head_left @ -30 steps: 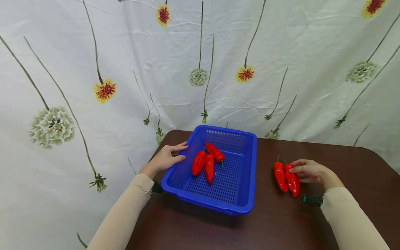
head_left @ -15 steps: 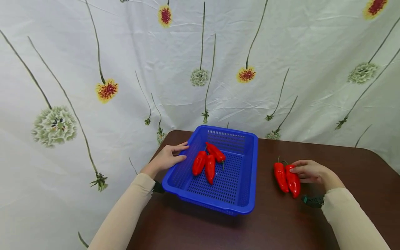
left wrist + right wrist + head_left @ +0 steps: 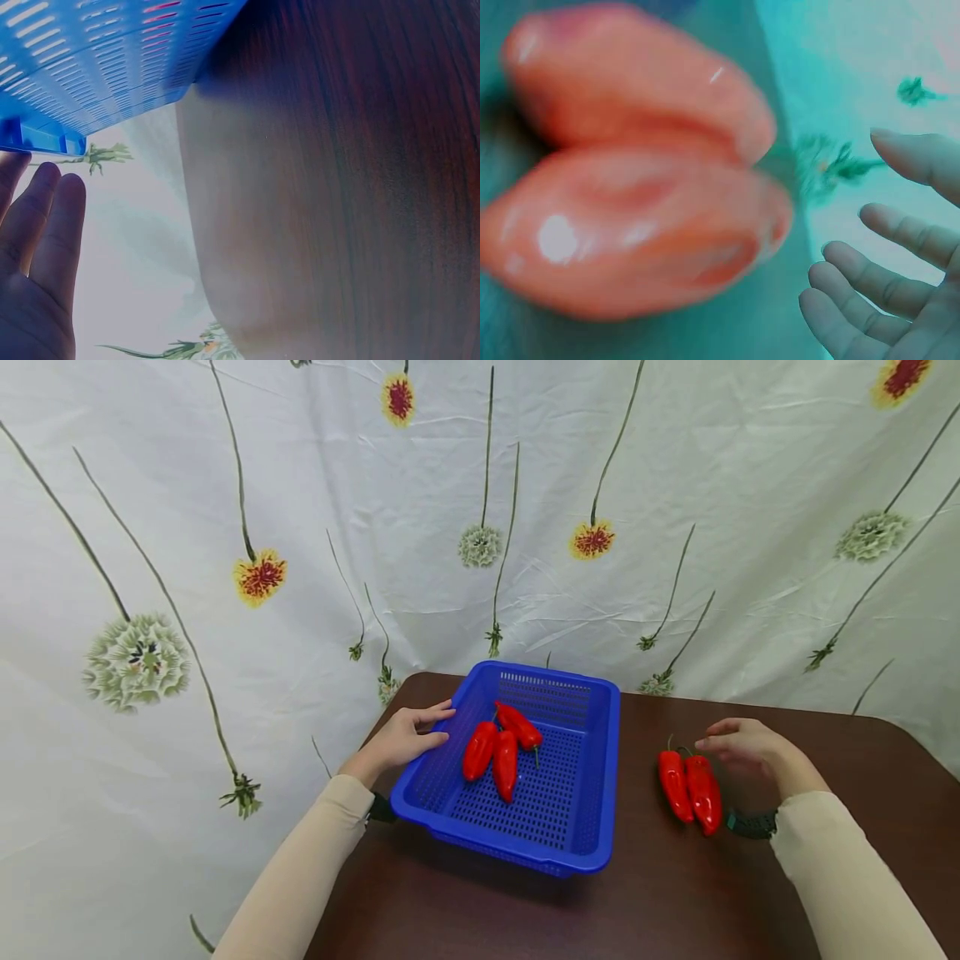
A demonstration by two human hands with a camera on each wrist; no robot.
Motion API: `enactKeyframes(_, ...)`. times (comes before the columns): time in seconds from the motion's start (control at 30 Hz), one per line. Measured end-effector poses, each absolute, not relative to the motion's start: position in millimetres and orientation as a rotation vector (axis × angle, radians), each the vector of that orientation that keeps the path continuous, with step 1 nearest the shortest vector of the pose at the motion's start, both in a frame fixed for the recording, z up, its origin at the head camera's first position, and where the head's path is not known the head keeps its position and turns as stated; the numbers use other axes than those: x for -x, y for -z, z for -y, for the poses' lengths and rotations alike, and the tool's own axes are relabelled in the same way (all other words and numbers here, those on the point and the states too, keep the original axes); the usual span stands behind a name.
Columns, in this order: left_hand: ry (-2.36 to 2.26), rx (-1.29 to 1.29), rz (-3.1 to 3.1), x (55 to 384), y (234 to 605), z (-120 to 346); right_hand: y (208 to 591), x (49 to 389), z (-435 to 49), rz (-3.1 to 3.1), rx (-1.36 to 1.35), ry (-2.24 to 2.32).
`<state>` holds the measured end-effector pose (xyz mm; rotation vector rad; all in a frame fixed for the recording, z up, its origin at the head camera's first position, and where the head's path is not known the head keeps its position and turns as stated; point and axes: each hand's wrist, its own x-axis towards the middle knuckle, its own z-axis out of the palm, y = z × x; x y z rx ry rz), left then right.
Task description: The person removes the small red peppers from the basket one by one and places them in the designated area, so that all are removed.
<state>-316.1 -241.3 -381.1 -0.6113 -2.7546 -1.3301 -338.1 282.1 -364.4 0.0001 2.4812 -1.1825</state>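
In the head view a blue plastic basket [image 3: 517, 853] holds three red peppers, a left one [image 3: 480, 750], a middle one [image 3: 505, 767] and a far one [image 3: 519, 725]. My left hand [image 3: 397, 740] rests at its left rim; the left wrist view shows straight fingers [image 3: 60, 232] at the rim's outer side. Two more red peppers, one [image 3: 676, 786] beside the other [image 3: 703, 795], lie on the table right of the basket. My right hand [image 3: 750, 747] hovers just behind and right of this pair, holding nothing. Spread fingers [image 3: 885, 281] show apart from both peppers in the right wrist view.
The dark brown wooden table [image 3: 660, 893] has a rounded far right corner. A white cloth [image 3: 420, 468] printed with flowers hangs behind the table and along its left side. A dark band [image 3: 752, 823] sits under the right wrist.
My right hand has let go of the right pepper on the table and lifted slightly up and away. That pepper stays in place. The left hand and basket have not moved.
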Motion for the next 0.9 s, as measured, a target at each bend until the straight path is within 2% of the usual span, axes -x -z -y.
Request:
enactKeyframes(0.5,1.322,0.613,2.748,314,384,243,298,357,-182,-2.569,0.144,1.295)
enactKeyframes(0.9,1.338,0.624,2.745,316,383,243,283,369,-115,-2.400,0.275,1.425)
